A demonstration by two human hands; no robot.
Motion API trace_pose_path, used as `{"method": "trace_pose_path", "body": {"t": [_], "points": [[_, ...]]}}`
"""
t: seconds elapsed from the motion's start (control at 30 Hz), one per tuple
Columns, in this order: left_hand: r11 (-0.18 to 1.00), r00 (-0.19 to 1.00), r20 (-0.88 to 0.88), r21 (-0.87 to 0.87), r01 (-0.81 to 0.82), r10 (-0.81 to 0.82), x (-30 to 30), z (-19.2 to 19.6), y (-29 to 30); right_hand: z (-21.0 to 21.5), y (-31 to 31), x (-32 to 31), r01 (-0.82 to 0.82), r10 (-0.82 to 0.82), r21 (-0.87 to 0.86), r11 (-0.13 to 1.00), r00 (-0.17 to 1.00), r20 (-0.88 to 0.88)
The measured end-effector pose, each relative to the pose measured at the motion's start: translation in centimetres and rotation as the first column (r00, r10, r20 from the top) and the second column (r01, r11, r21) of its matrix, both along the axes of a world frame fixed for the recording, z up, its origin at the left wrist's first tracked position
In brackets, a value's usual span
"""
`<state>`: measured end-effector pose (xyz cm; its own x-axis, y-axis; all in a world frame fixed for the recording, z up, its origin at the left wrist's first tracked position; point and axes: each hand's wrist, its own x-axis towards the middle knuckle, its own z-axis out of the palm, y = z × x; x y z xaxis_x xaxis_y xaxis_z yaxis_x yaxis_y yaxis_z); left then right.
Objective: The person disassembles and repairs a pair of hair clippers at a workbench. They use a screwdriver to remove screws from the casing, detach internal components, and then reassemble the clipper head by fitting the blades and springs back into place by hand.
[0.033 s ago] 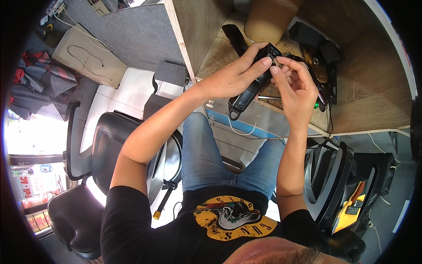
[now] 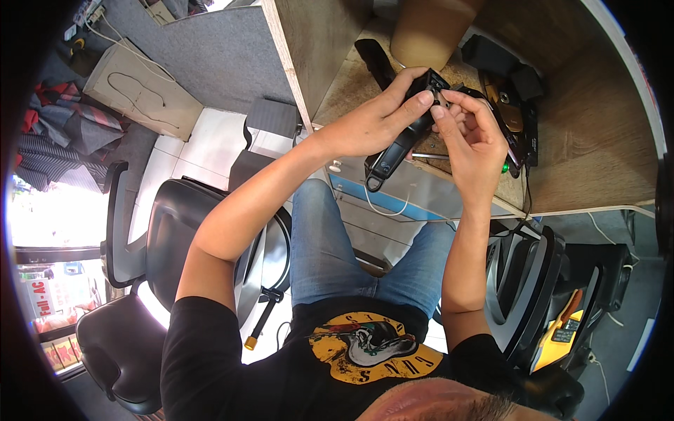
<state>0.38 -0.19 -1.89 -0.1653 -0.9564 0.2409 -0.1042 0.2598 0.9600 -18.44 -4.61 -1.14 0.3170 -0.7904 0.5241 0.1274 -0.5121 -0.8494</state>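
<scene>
A black hair clipper [image 2: 387,161] slants over the front of the wooden counter, its looped end pointing toward me. My left hand [image 2: 379,121] is closed round the clipper's upper part, with the thumb laid along its side near the head. At that head end, the thumb and forefinger of my right hand [image 2: 472,137] are pinched together. They touch the clipper or a small part at its head; my fingertips hide which. A thin silvery rod [image 2: 430,156] lies on the counter below the clipper.
On the counter [image 2: 335,105] stand a tan cylinder [image 2: 432,35], another long black tool [image 2: 375,62] and black devices with cables [image 2: 516,105] at the right. Below is a drawer front [image 2: 365,184] with a white knob. Black salon chairs [image 2: 184,238] flank me, one at the right [image 2: 523,277].
</scene>
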Motion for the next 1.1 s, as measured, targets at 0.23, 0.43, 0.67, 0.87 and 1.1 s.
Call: {"method": "trace_pose_path", "body": {"t": [0.23,0.43,0.67,0.87,1.1], "points": [[0.992,0.993,-0.115,0.128,0.013,0.002,0.3,0.4,0.0,0.0,-0.2,-0.1,0.032,-0.035,-0.066,0.997,0.999,-0.037],[0.985,0.976,-0.204,0.14,0.105,-0.076,0.6,1.0,0.2,0.4,0.1,-0.1,0.033,-0.035,-0.033,0.999,0.998,-0.054],[0.946,0.903,-0.428,0.274,0.171,-0.039,1.0,0.5,-0.2,0.2,0.0,0.1,0.026,-0.026,0.001,1.0,1.0,-0.017],[0.964,0.933,-0.36,0.243,0.107,-0.013,0.3,1.4,0.4,-0.2,-0.5,0.0,-0.001,0.001,0.009,1.0,0.999,-0.043],[0.982,0.956,-0.291,0.163,0.093,-0.042,0.5,1.0,0.1,0.2,-0.2,0.3,0.008,-0.015,-0.103,0.995,0.998,-0.068]]}}
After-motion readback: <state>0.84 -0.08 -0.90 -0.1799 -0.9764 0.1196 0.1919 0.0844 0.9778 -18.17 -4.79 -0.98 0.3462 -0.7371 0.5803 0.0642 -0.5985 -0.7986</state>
